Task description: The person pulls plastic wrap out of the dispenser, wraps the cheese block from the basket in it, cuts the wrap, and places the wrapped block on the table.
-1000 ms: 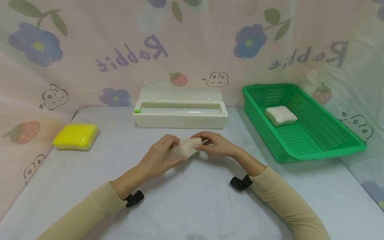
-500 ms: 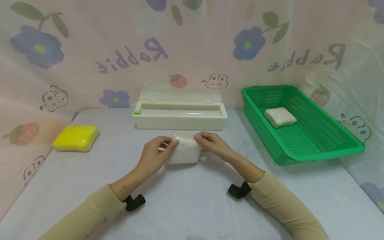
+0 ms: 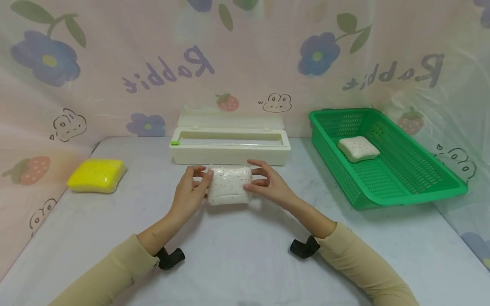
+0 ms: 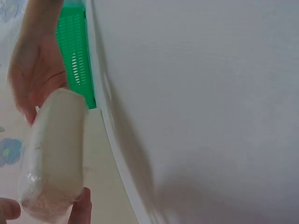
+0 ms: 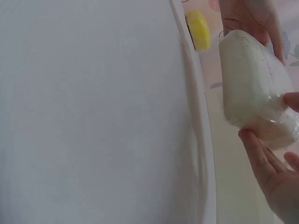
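A white, speckled, pillow-shaped sponge [image 3: 230, 187] wrapped in clear film is held up between both hands, its broad face showing in the head view. My left hand [image 3: 187, 191] pinches its left edge, thumb on the front and fingers behind. On the opposite edge, my right hand [image 3: 271, 187] grips it with the thumb on the near face; its index finger sticks out above. Both wrist views show the sponge [image 4: 58, 144] edge-on, with glossy wrinkled film at its ends. Fingertips of the right hand press under the sponge [image 5: 250, 84] in the right wrist view.
Just behind the hands stands a white cling film dispenser [image 3: 229, 155] with its clear lid [image 3: 231, 120] raised. A green basket [image 3: 394, 199] at the right holds another white speckled sponge [image 3: 358, 148]. A yellow sponge [image 3: 97, 175] lies at the left, and a printed curtain [image 3: 249, 63] hangs behind.
The sponge has turned in the hands, so a broad speckled face now shows, and it has risen slightly towards the dispenser. The right hand's fingers have spread and shifted along its edge.
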`<state>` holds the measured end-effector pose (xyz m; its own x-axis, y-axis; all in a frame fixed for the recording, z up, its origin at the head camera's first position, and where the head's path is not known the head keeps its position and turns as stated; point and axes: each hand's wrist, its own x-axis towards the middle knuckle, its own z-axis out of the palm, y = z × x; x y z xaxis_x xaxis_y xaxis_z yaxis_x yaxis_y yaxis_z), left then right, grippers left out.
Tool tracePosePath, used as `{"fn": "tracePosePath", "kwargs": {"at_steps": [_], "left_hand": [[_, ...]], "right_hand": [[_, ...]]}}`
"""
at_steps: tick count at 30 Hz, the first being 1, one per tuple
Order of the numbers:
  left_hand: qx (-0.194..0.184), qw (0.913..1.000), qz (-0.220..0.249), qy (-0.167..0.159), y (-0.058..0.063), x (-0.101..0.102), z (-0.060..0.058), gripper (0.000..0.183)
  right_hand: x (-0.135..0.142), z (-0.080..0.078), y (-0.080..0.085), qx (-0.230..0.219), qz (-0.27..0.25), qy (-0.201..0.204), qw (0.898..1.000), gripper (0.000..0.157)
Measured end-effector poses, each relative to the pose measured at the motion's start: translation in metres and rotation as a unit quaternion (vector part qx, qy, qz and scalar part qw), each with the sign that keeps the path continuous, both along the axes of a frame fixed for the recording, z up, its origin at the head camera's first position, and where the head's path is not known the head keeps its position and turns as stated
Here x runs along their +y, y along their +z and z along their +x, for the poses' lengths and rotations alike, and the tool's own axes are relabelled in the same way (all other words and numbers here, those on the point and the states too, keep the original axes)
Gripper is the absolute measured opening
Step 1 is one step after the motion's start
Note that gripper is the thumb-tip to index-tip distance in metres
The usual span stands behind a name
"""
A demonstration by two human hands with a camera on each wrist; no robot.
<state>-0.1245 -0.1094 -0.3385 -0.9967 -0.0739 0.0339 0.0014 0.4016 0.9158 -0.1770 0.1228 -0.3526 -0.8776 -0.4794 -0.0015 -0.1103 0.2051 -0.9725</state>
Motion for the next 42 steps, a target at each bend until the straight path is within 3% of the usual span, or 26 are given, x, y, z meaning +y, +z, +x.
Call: {"fn": "tracePosePath", "kwargs": {"at_steps": [4, 11, 15, 22, 28, 35, 42], "left_hand": [[0.005, 0.9997, -0.013, -0.020, 0.000, -0.004, 0.002, 0.041], [0.004, 0.9978, -0.045, -0.049, 0.000, -0.011, 0.006, 0.061], [-0.010, 0.9972, -0.051, -0.053, 0.002, -0.016, 0.006, 0.063], [-0.021, 0.9954, -0.054, -0.076, 0.001, -0.028, 0.007, 0.075], [0.002, 0.9931, -0.033, -0.113, -0.003, -0.036, 0.011, 0.091], [0.011, 0.9936, -0.051, -0.100, -0.003, -0.055, 0.015, 0.080], [-0.031, 0.9955, -0.054, -0.071, 0.004, -0.073, 0.017, 0.079]], "right_hand": [[-0.005, 0.000, 0.000, 0.000, -0.007, -0.021, 1.000, 0.064], [-0.010, -0.002, -0.003, -0.004, -0.022, -0.048, 0.999, 0.049], [-0.012, -0.002, -0.002, -0.009, -0.023, -0.028, 0.999, 0.052], [-0.017, -0.001, -0.002, -0.024, -0.034, 0.051, 0.998, 0.068], [-0.023, 0.001, -0.002, -0.046, -0.018, 0.049, 0.998, 0.074], [-0.039, -0.003, -0.005, -0.050, -0.035, 0.097, 0.993, 0.081], [-0.063, -0.009, -0.010, -0.068, -0.066, 0.123, 0.988, 0.080]]}}
